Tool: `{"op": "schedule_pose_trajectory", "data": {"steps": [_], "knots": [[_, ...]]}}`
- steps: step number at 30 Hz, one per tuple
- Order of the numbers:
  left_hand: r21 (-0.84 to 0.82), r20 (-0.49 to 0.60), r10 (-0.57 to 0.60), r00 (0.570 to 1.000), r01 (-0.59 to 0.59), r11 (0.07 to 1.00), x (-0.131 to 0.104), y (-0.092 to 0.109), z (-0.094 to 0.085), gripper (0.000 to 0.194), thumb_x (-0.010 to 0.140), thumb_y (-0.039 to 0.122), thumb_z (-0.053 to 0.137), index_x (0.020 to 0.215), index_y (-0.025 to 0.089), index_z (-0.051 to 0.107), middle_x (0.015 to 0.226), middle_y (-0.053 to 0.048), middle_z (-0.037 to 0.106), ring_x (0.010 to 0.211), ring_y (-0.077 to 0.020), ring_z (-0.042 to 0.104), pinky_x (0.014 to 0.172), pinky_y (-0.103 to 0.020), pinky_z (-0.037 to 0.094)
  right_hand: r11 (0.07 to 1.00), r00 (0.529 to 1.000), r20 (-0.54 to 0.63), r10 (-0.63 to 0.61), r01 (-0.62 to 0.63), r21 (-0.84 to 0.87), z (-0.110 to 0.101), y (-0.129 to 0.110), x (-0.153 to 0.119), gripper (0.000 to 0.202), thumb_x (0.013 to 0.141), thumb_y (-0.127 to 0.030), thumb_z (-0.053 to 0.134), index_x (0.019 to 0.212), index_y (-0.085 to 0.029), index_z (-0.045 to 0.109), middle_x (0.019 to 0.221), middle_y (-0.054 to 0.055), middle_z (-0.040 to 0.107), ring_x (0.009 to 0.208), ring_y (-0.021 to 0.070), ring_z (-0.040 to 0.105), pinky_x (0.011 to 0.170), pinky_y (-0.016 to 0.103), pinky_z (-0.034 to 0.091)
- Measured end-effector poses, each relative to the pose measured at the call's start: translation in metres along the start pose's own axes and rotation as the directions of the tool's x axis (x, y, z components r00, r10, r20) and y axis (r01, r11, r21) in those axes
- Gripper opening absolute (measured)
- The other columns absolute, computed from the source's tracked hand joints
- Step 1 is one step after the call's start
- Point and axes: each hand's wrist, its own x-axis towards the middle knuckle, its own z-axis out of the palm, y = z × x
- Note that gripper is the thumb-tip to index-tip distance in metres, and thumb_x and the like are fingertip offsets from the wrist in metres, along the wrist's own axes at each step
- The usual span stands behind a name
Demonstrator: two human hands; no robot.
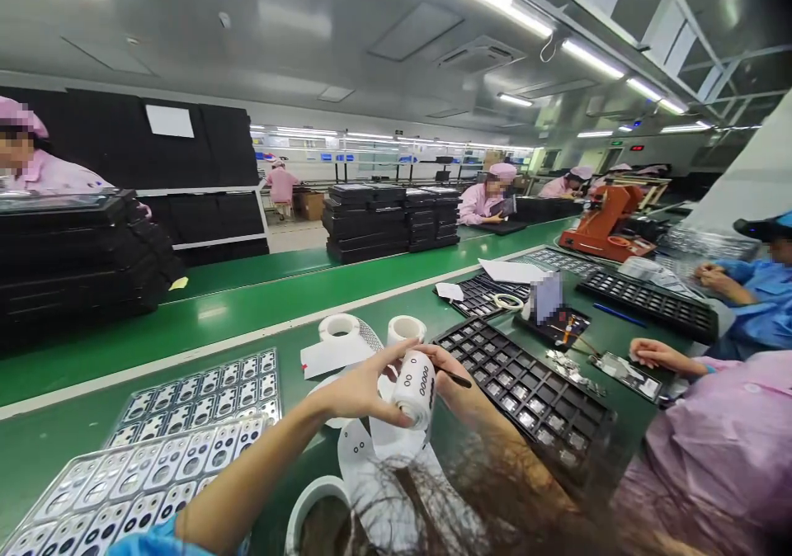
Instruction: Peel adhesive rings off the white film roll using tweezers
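Observation:
My left hand (362, 387) is closed around a white roll of stickers (412, 387) printed with black rings and ovals, tilted upright in front of me. On the roll's right side, my right hand (454, 395) has its fingers curled against it. A slim dark tool, apparently tweezers (456, 378), sticks out of that hand; its tip is hidden behind the roll. Loose white backing strip (359, 449) hangs below the hands, partly covered by blurred hair. Behind them lie two more rolls, a left one (339, 327) and a right one (407, 328).
Clear trays of camera-cover-like parts (139, 478) lie at left. A black compartment tray (525, 383) of small parts sits at right, close to a co-worker's pink sleeve (711, 449). Farther off are an orange machine (606, 222) and stacked black trays (365, 222).

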Motion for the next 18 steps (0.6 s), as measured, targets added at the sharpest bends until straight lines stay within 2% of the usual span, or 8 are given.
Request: {"op": "schedule_pose_trajectory", "data": {"steps": [3, 5, 7, 10, 13, 15, 18], "knots": [[-0.164, -0.082, 0.023, 0.996, -0.036, 0.986, 0.004, -0.012, -0.004, 0.133, 0.057, 0.050, 0.102, 0.169, 0.026, 0.034, 0.160, -0.014, 0.052, 0.149, -0.0379, 0.046, 0.127, -0.051, 0.035, 0.999, 1.000, 0.006, 0.018, -0.018, -0.033, -0.003, 0.014, -0.005, 0.072, 0.069, -0.083, 0.087, 0.113, -0.025, 0.080, 0.111, 0.010, 0.077, 0.101, 0.0291, 0.071, 0.089, 0.038, 0.053], [-0.305, -0.121, 0.025, 0.992, -0.061, 0.950, 0.007, -0.017, -0.006, 0.135, 0.050, 0.046, 0.106, 0.166, 0.028, 0.040, 0.159, -0.015, 0.053, 0.150, -0.0378, 0.046, 0.126, -0.050, 0.036, 0.997, 0.999, -0.006, 0.036, -0.037, -0.068, -0.003, 0.025, -0.008, 0.063, 0.067, -0.079, 0.091, 0.097, -0.024, 0.081, 0.095, 0.008, 0.078, 0.089, 0.0275, 0.071, 0.082, 0.038, 0.054], [-0.449, -0.172, 0.008, 0.985, -0.085, 0.890, 0.009, -0.022, -0.004, 0.132, 0.047, 0.042, 0.108, 0.162, 0.031, 0.045, 0.153, -0.014, 0.058, 0.142, -0.0367, 0.053, 0.121, -0.049, 0.041, 0.994, 0.999, -0.047, 0.021, -0.026, -0.110, -0.002, 0.035, -0.008, 0.056, 0.067, -0.074, 0.091, 0.085, -0.022, 0.078, 0.082, 0.005, 0.075, 0.076, 0.0220, 0.067, 0.074, 0.035, 0.052], [-0.542, -0.253, -0.021, 0.967, -0.123, 0.832, 0.013, -0.031, 0.011, 0.128, 0.049, 0.055, 0.104, 0.161, 0.033, 0.045, 0.145, -0.012, 0.063, 0.132, -0.0357, 0.061, 0.115, -0.049, 0.044, 0.976, 0.994, -0.098, -0.052, 0.030, -0.214, 0.001, 0.042, -0.003, 0.055, 0.073, -0.073, 0.085, 0.079, -0.020, 0.071, 0.077, 0.002, 0.071, 0.068, 0.0170, 0.062, 0.068, 0.032, 0.051], [-0.595, -0.347, -0.060, 0.936, -0.170, 0.786, 0.020, -0.042, 0.033, 0.120, 0.045, 0.056, 0.105, 0.153, 0.033, 0.055, 0.145, -0.011, 0.064, 0.139, -0.0402, 0.057, 0.121, -0.052, 0.040, 0.906, 0.967, -0.146, -0.210, 0.136, -0.402, 0.004, 0.044, 0.003, 0.048, 0.081, -0.067, 0.077, 0.086, -0.020, 0.070, 0.080, 0.003, 0.070, 0.074, 0.0213, 0.066, 0.072, 0.038, 0.055], [-0.592, -0.384, -0.061, 0.921, -0.195, 0.782, 0.026, -0.047, 0.046, 0.121, 0.039, 0.054, 0.107, 0.148, 0.035, 0.059, 0.148, -0.010, 0.063, 0.149, -0.0434, 0.049, 0.125, -0.053, 0.036, 0.791, 0.900, -0.201, -0.387, 0.213, -0.574, 0.004, 0.044, 0.005, 0.040, 0.081, -0.057, 0.078, 0.097, -0.021, 0.069, 0.088, 0.005, 0.071, 0.081, 0.0268, 0.068, 0.077, 0.044, 0.057], [-0.575, -0.347, -0.053, 0.936, -0.168, 0.801, 0.030, -0.051, 0.056, 0.120, 0.034, 0.056, 0.109, 0.143, 0.034, 0.064, 0.147, -0.011, 0.065, 0.150, -0.0461, 0.048, 0.125, -0.057, 0.036, 0.519, 0.722, -0.203, -0.661, 0.244, -0.819, -0.001, 0.041, 0.005, 0.041, 0.087, -0.038, 0.072, 0.124, -0.023, 0.064, 0.108, 0.012, 0.070, 0.100, 0.0347, 0.067, 0.088, 0.054, 0.056]]}}
